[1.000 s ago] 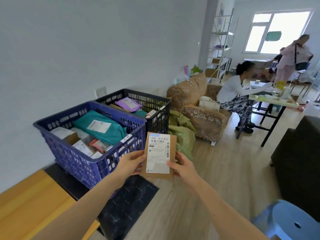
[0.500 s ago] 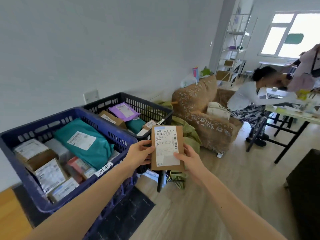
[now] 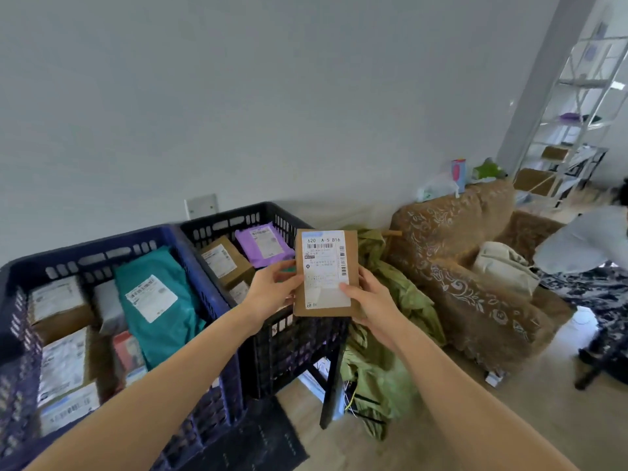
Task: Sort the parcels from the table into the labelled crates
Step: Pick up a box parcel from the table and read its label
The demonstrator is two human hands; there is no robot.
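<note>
I hold a flat brown parcel [image 3: 326, 266] with a white shipping label upright in both hands. My left hand [image 3: 268, 292] pinches its left edge and my right hand [image 3: 370, 300] grips its lower right edge. The parcel hangs over the near right corner of the black crate [image 3: 272, 351], which holds a purple mailer [image 3: 263, 243] and a brown box [image 3: 222, 263]. To the left stands the blue crate [image 3: 102, 246] with a teal mailer [image 3: 156, 300] and several labelled boxes.
A crumpled green bag [image 3: 384, 334] lies right of the black crate. Beyond it stands a patterned brown armchair [image 3: 469, 277]. A person in a white top [image 3: 584, 239] sits at the far right. White shelving [image 3: 577, 113] stands at the back. A dark mat [image 3: 251, 436] lies on the floor.
I have moved closer to the crates and turned left. The parcel, still held in both hands, now hangs over the black crate's corner rather than in front of the blue crate.
</note>
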